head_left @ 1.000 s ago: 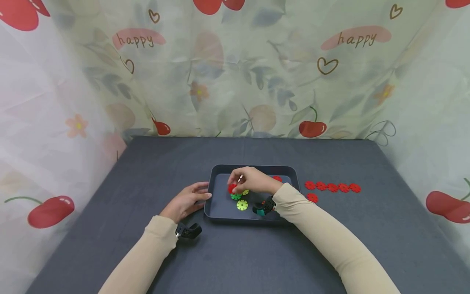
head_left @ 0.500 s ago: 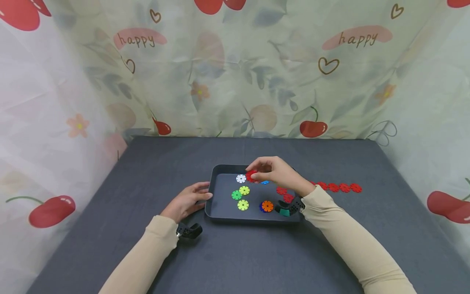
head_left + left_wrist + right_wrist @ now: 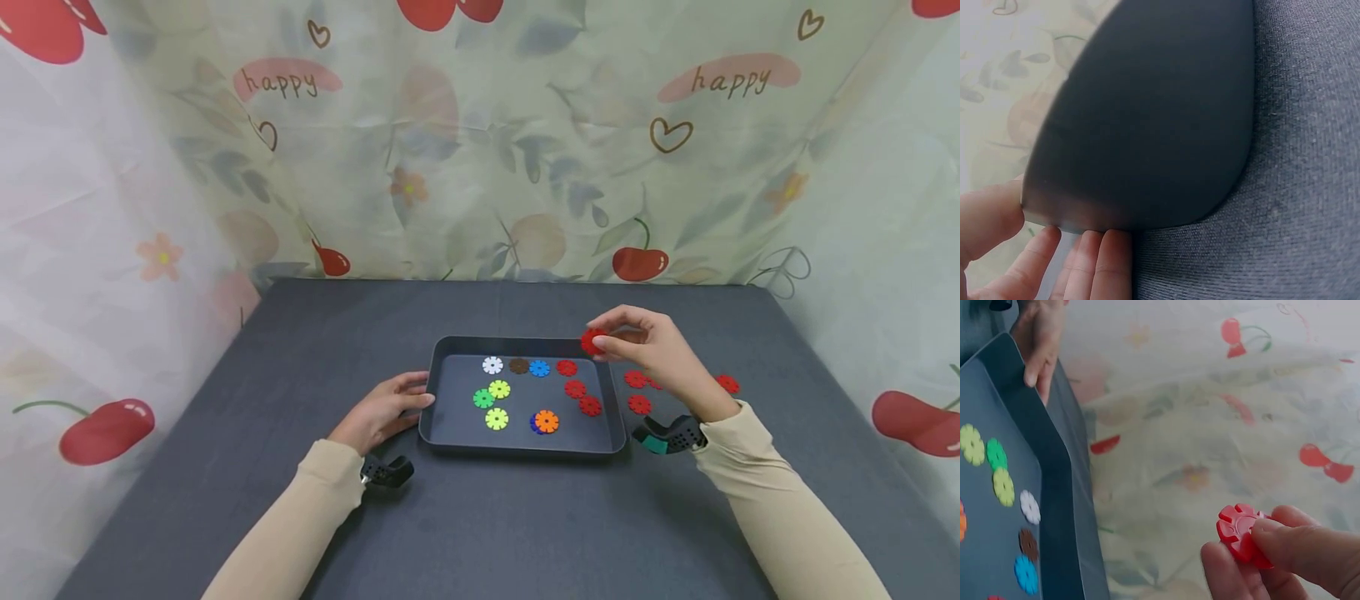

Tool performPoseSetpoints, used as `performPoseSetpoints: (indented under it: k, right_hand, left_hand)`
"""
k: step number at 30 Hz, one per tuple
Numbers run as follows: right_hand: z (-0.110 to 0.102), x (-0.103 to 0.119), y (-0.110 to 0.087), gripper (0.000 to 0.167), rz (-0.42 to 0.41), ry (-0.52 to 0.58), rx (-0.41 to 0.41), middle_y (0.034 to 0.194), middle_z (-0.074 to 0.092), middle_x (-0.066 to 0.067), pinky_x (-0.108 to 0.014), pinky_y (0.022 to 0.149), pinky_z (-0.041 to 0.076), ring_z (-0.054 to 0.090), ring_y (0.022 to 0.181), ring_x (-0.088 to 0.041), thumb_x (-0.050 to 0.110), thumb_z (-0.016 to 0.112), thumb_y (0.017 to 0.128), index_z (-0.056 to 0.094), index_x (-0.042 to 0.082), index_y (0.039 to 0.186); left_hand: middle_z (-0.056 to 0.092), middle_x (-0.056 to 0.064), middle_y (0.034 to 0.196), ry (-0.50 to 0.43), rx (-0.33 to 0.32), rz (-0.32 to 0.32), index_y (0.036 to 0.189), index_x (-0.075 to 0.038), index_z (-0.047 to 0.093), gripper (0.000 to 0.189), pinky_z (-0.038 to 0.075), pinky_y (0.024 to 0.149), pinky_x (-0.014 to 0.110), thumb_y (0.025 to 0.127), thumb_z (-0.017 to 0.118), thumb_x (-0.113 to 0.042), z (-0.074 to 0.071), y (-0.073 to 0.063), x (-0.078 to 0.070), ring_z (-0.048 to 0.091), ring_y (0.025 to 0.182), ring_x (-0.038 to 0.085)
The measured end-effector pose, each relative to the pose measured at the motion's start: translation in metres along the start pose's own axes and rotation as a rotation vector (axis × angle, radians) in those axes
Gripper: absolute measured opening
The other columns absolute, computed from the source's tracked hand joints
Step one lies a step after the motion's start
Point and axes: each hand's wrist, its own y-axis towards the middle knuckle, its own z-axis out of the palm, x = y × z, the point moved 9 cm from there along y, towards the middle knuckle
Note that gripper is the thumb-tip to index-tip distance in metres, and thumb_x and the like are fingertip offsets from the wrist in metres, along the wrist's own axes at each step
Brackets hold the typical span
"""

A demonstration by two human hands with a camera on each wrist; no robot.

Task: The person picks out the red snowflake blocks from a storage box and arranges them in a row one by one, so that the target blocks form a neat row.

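In the head view, my right hand (image 3: 648,342) is raised just beyond the right back corner of the dark tray (image 3: 517,451). It pinches a red notched plastic disc (image 3: 1238,528) between thumb and fingers; a second red edge shows below the disc's face in the right wrist view. At the tray's left side, my left hand (image 3: 385,408) touches the rim with its thumb and the outer wall with its nearly straight fingers. Inside the tray lie a white disc (image 3: 492,365), a brown one, a blue one, a green disc (image 3: 483,398), yellow ones and several red ones.
An orange disc (image 3: 547,421) overlaps a dark blue one in the tray. On the table to the right lie several red discs (image 3: 640,404), partly behind my right hand. A patterned curtain (image 3: 480,167) rises behind the table's back edge.
My right hand has moved right with the red disc, from over the tray's left part to beyond its right back corner. My left hand stays at the tray's left side.
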Motion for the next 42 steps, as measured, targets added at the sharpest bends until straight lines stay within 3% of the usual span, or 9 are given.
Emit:
performPoseSetpoints:
  k: [7,12,15,19,22,29,42]
  right_hand:
    - [-0.035,-0.018,-0.026,0.04,0.085,-0.049,-0.06,0.1,0.072,0.005,-0.022,0.078,0.057,0.072,0.086,-0.012,0.029,0.07,0.09,0.061,0.005,0.12]
    - [-0.053,-0.041,-0.044,0.049,0.187,-0.126,-0.094,0.1,0.071,0.012,-0.024,0.072,0.054,0.069,0.087,-0.004,0.037,0.07,0.089,0.058,0.01,0.127]
    - [-0.061,-0.056,-0.052,0.054,0.231,-0.159,-0.101,0.107,0.069,0.01,-0.025,0.074,0.053,0.066,0.09,-0.001,0.037,0.071,0.088,0.056,0.01,0.132]
    - [-0.063,-0.079,-0.06,0.059,0.259,-0.195,-0.081,0.124,0.063,-0.001,-0.021,0.08,0.051,0.062,0.094,0.005,0.035,0.071,0.088,0.053,0.006,0.136]
    - [-0.064,-0.095,-0.063,0.06,0.285,-0.216,-0.077,0.128,0.061,-0.009,-0.019,0.079,0.051,0.06,0.093,0.006,0.034,0.072,0.087,0.053,0.005,0.136]
    - [-0.06,-0.125,-0.063,0.053,0.32,-0.231,-0.064,0.101,0.066,-0.009,-0.022,0.067,0.053,0.058,0.075,-0.001,0.026,0.076,0.085,0.059,-0.002,0.128]
    - [-0.052,-0.141,-0.056,0.048,0.282,-0.294,-0.017,0.1,0.066,-0.013,-0.019,0.065,0.051,0.061,0.075,-0.002,0.019,0.077,0.083,0.062,-0.004,0.124]
  left_hand:
    - [0.04,0.017,0.148,-0.016,0.011,0.009,0.145,-0.012,0.041,0.058,0.035,0.111,0.053,0.092,0.065,-0.008,0.002,0.0,0.0,0.042,0.135,0.034]
    - [0.04,0.018,0.148,-0.021,0.019,0.016,0.146,-0.011,0.04,0.059,0.036,0.111,0.054,0.092,0.064,-0.008,0.003,0.0,0.0,0.042,0.135,0.034]
    - [0.04,0.017,0.148,-0.026,0.011,0.003,0.145,-0.013,0.041,0.059,0.036,0.111,0.053,0.092,0.065,-0.007,0.002,0.0,0.001,0.042,0.135,0.033]
    - [0.039,0.017,0.149,-0.022,0.011,-0.005,0.146,-0.013,0.04,0.059,0.035,0.111,0.053,0.092,0.065,-0.008,0.001,-0.001,0.001,0.041,0.136,0.033]
    - [0.039,0.017,0.149,-0.023,0.014,-0.005,0.146,-0.013,0.04,0.059,0.035,0.111,0.053,0.093,0.064,-0.007,0.0,-0.001,0.0,0.041,0.136,0.033]
    - [0.04,0.017,0.149,-0.014,0.014,-0.004,0.145,-0.013,0.04,0.058,0.034,0.111,0.053,0.092,0.064,-0.007,0.0,-0.002,-0.001,0.041,0.136,0.033]
    - [0.039,0.017,0.15,0.002,0.006,-0.002,0.145,-0.013,0.041,0.058,0.034,0.111,0.053,0.092,0.065,-0.008,0.0,0.001,0.001,0.04,0.137,0.034]
